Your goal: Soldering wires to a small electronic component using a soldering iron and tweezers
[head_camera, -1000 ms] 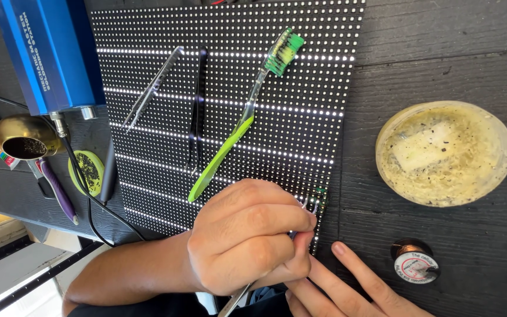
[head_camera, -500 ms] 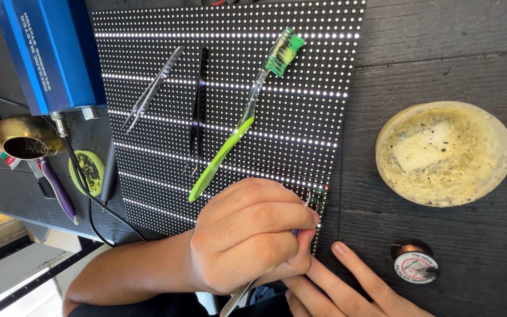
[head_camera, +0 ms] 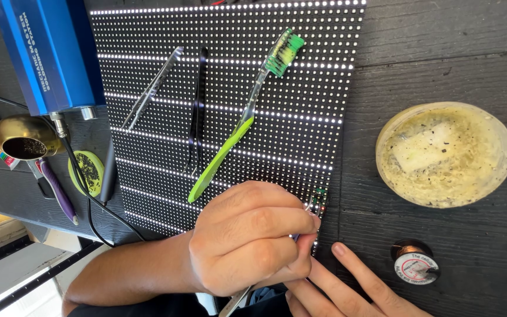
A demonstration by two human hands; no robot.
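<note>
My left hand [head_camera: 247, 240] comes in from the lower left, curled around a thin metal tool [head_camera: 239, 299]. The tool's tip touches the lower right corner of a black LED dot-matrix panel [head_camera: 300, 88], next to a few lit red and green dots [head_camera: 321, 199]. My right hand [head_camera: 347, 285] lies flat on the dark table beside the panel's corner, fingers apart, just under my left hand. A green toothbrush [head_camera: 230, 147], black tweezers [head_camera: 198, 111] and a silver pair of tweezers [head_camera: 148, 94] lie on the panel.
A blue metal box [head_camera: 54, 53] stands at the upper left, with a brass cup [head_camera: 22, 138], a small green tin [head_camera: 89, 173] and a purple-handled tool [head_camera: 57, 191] below it. A round dish with a dirty yellow sponge [head_camera: 444, 152] and a small wire spool [head_camera: 415, 264] sit at the right.
My left hand has shifted very slightly at the panel's corner. Everything else stays where it was.
</note>
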